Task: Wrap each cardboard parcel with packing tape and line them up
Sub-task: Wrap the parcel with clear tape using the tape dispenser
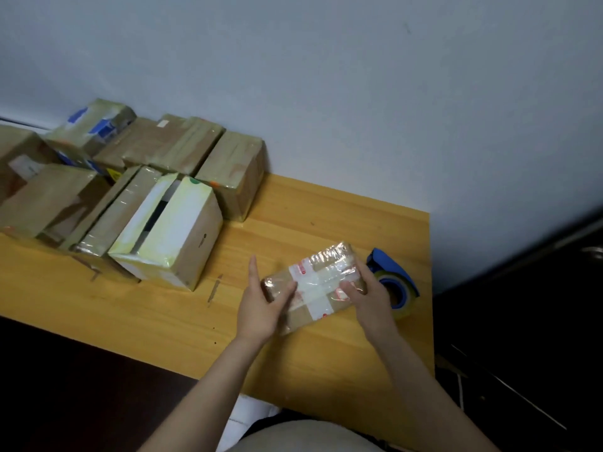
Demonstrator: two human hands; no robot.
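Small parcel [318, 278]: lies near the front right of the worktop [293, 360], glossy with clear tape over white-and-red strips. It sits apart from the others, probably because it is the one being worked on.
Left hand [261, 308]: clamped on the parcel's left end, thumb on top and index finger straight alongside — it looks like a steadying hold.
Right hand [372, 301]: clamped on the right end, thumb pressing the top face, probably to seat the tape.
Tape dispenser [399, 282]: set down just behind the right hand, so both hands are free yet it is within reach.
Wrapped parcels [169, 230]: packed together at the back left against the wall [359, 93] — the group this one should join.
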